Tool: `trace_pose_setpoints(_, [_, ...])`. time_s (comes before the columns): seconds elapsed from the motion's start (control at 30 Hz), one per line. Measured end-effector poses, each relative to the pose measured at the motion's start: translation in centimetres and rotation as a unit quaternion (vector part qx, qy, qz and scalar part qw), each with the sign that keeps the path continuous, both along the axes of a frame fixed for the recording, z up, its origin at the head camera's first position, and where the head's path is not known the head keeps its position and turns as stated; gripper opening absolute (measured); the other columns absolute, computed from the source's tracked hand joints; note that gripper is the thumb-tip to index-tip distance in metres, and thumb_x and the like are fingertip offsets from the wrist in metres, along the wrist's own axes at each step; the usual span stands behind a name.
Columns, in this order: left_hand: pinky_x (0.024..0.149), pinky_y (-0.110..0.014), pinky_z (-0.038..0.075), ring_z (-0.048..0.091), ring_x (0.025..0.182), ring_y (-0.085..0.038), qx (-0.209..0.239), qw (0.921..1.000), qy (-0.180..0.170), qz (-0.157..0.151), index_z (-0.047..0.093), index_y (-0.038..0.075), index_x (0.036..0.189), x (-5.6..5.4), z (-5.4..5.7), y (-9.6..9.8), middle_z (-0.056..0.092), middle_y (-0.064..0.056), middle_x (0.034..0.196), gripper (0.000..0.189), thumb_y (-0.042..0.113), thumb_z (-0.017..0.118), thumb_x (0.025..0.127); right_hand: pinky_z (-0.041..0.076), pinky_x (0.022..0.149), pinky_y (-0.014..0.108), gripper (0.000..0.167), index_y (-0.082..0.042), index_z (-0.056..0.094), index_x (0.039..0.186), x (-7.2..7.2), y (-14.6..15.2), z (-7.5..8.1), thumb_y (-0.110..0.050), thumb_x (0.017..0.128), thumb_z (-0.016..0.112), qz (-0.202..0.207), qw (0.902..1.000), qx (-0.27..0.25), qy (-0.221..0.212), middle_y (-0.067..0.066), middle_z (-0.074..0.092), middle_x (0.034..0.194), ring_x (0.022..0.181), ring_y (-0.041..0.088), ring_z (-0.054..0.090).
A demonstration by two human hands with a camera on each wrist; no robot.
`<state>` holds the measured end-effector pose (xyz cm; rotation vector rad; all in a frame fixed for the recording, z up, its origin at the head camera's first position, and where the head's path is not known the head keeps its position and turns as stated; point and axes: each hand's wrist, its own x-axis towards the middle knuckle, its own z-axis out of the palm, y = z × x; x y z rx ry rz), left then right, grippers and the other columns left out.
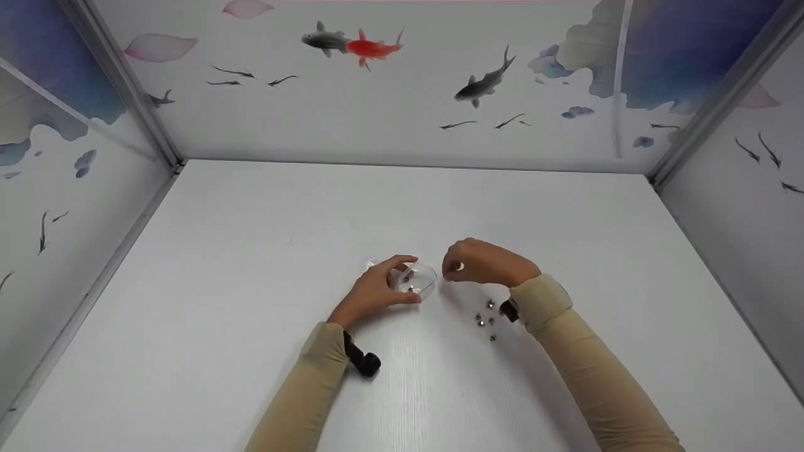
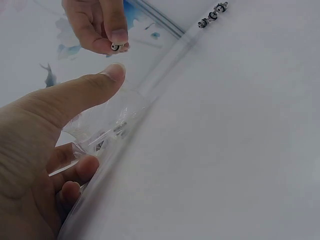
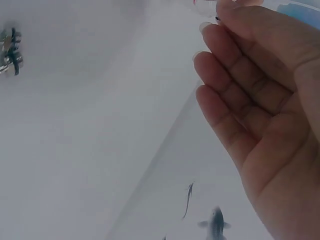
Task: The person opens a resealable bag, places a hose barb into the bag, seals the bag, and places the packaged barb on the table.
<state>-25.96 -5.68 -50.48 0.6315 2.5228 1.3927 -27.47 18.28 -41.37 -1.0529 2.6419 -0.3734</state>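
My left hand (image 1: pixel 372 290) holds a clear plastic container (image 1: pixel 432 284), thumb on the near side and fingers on the far side. A few small metal parts (image 1: pixel 406 279) lie inside it. Just to the right of its rim, my right hand (image 1: pixel 487 260) pinches one small metal part with a dark band (image 2: pixel 115 47) between thumb and fingertip. The other right fingers are loosely bent in the right wrist view. Several similar loose metal parts (image 1: pixel 491 321) lie on the table below the right hand.
Crinkled clear plastic (image 1: pixel 370 263) shows behind the left hand. The white table (image 1: pixel 251 226) is bordered by printed panels with fish (image 1: pixel 480 88) at the back and sides. Black wrist-worn devices (image 1: pixel 367 363) sit by both cuffs.
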Motion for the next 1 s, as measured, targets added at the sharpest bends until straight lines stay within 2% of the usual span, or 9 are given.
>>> trace_pose_setpoints(0.3, [0.069, -0.031, 0.041, 0.051, 0.079, -0.015, 0.003, 1.0000, 0.004, 0.001, 0.050, 0.029, 0.138, -0.1, 0.2, 0.0, 0.059, 0.003, 0.124, 0.072, 0.040, 0.082, 0.074, 0.051, 0.082, 0.035, 0.009, -0.008, 0.075, 0.094, -0.6, -1.2, -0.1, -0.011, 0.089, 0.068, 0.010, 0.9997, -0.020, 0.007, 0.002, 0.071, 0.091, 0.084, 0.014, 0.062])
trace_pose_setpoints(0.53, [0.068, -0.030, 0.041, 0.050, 0.077, -0.014, 0.003, 1.0000, 0.002, -0.006, 0.050, 0.027, 0.138, -0.1, 0.0, 0.0, 0.059, 0.003, 0.122, 0.072, 0.041, 0.081, 0.075, 0.051, 0.084, 0.036, 0.011, -0.007, 0.075, 0.097, -0.7, -1.7, -0.7, -0.010, 0.089, 0.067, 0.022, 0.9992, -0.028, 0.018, 0.004, 0.071, 0.094, 0.087, 0.017, 0.063])
trace_pose_setpoints(1.0, [0.073, -0.031, 0.041, 0.051, 0.081, -0.013, -0.004, 1.0000, 0.006, -0.003, 0.050, 0.029, 0.138, -0.1, 0.0, -0.1, 0.059, 0.003, 0.123, 0.073, 0.041, 0.082, 0.074, 0.050, 0.086, 0.036, 0.015, -0.007, 0.074, 0.102, -0.7, -2.3, -0.8, -0.012, 0.090, 0.068, 0.003, 0.9998, -0.014, 0.011, 0.004, 0.071, 0.098, 0.091, 0.018, 0.062])
